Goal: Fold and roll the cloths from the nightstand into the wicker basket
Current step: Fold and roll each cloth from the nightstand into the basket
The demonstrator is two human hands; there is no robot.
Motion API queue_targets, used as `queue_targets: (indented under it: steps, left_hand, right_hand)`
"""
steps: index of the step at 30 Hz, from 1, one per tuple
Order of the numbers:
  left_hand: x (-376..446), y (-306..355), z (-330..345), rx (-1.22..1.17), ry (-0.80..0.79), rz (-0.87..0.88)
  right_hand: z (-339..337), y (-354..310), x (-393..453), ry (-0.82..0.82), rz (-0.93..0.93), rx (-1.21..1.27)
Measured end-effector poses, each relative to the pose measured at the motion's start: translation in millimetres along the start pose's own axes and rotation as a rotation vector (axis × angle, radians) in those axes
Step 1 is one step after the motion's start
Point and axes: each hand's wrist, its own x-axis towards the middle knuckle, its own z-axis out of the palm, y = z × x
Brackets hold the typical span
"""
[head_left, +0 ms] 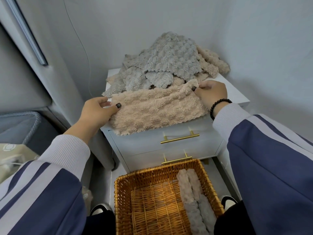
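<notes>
- Two hands are working one beige cloth (152,107) here, lying folded into a long band across the front edge of the white nightstand (237,97), centre of the frame, with its scalloped lower hem drooping over the top drawer.
- Handling-wise I'm guessing it's a light, plush, floppy thing: no stiffness at all, so it's going to sag wherever it isn't supported. Not slippery, the fluffy pile looks like it's giving plenty of friction. Nothing fragile about it.
- Best places to grab are probably the short ends or the corners, since pinching the middle would just bunch it up. For rolling, starting at one short end and keeping the edges lined up seems the way to go.
- The left hand (94,111) is sitting at the centre left, thumb on top of the cloth's left end and fingers curling round its edge, so it's gripping the fabric.
- The right hand (211,94) is sitting right of centre, slightly higher in the frame, pinching the upper right corner between thumb and fingertips, wrist bent inward.
- Both forearms are coming in from the bottom corners, converging on the cloth.
- The pile of unfolded cloths (169,61) is heaping up behind, top centre.
- The wicker basket (122,184) is at the bottom centre, with rolled cloths (193,200) lying along its right side.
</notes>
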Motion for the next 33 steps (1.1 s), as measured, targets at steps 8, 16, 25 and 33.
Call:
queue_targets:
  steps: [8, 16, 25, 33]
  left_hand:
    - [7, 7, 11, 0.106, -0.039, -0.015]
    - [4, 14, 7, -0.024, 0.046, 0.017]
    - [-10, 24, -2, -0.196, -0.028, 0.024]
    - [-56, 42, -17, -0.289, -0.224, 0.032]
  right_hand:
    - [3, -6, -1, -0.090, 0.005, -0.095]
    - [-14, -10, -8, -0.107, 0.040, -0.026]
    - [-33, -12, -19, -0.141, 0.109, 0.255]
    - [-61, -15, -40, -0.153, 0.112, 0.272]
